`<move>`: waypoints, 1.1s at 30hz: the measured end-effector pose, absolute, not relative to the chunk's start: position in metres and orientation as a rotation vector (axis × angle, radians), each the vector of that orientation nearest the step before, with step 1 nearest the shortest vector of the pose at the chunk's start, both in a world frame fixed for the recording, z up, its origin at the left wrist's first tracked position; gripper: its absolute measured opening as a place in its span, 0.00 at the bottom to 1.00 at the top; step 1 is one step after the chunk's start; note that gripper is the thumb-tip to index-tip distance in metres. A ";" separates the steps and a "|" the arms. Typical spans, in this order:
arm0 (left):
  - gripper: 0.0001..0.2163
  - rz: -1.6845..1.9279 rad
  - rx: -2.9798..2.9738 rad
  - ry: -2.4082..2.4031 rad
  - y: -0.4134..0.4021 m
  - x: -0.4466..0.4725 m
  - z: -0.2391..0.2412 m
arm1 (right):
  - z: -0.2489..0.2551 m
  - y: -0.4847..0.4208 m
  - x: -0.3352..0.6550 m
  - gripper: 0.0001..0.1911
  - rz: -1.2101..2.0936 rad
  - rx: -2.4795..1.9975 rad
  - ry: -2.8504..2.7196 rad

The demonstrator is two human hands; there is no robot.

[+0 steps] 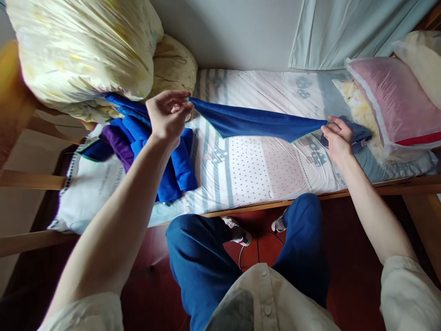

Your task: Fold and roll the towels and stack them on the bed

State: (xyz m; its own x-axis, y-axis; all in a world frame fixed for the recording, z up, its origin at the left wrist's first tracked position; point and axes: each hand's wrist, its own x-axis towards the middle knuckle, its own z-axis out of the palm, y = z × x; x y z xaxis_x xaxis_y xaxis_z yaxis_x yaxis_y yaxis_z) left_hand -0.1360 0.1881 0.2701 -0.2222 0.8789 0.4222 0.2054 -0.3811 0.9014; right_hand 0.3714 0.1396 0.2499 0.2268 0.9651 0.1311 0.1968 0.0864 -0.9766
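A blue towel (255, 120) with a thin green edge is stretched between my two hands above the bed. My left hand (168, 115) pinches its left corner. At the other end, my right hand (338, 137) grips the right corner between thumb and fingers. The cloth sags in the middle, and its lower edge hangs over the sheet. Left of it, behind my left forearm, lie several folded blue cloths (182, 165) and a purple cloth (119, 143), partly hidden by my arm.
The patterned bed (248, 170) has a wooden edge near my knees. A big yellowish bundle (86, 50) stands at the left. A white pillow (93, 184) lies under the cloths. At right are a pink pillow (403, 101) and a dark folded cloth (360, 134). A pale curtain (324, 37) hangs behind.
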 end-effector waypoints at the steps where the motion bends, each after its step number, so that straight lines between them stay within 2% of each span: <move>1: 0.22 1.647 1.533 1.313 0.182 -0.138 0.264 | 0.243 0.137 0.372 0.26 0.850 -1.370 -1.212; 5: 0.24 1.440 1.547 1.504 0.137 -0.140 0.219 | 0.198 0.111 0.373 0.29 0.913 -1.494 -1.234; 12: 0.17 0.646 1.416 1.754 0.064 -0.131 0.106 | 0.112 0.059 0.359 0.20 1.227 -1.840 -1.311; 16: 0.25 0.436 1.191 1.790 0.045 -0.128 0.066 | 0.086 0.042 0.346 0.24 1.497 -1.918 -1.203; 19: 0.31 0.502 1.071 1.769 0.044 -0.127 0.054 | 0.076 0.036 0.338 0.27 1.399 -1.939 -1.056; 21: 0.32 0.565 1.022 1.771 0.046 -0.128 0.053 | 0.073 0.035 0.337 0.29 1.332 -1.941 -0.961; 30: 0.21 0.483 1.099 1.833 0.043 -0.146 0.061 | 0.080 0.020 0.352 0.34 1.415 -1.935 -0.923; 33: 0.23 0.424 1.100 1.809 0.039 -0.146 0.062 | 0.082 0.019 0.353 0.35 1.472 -1.965 -0.960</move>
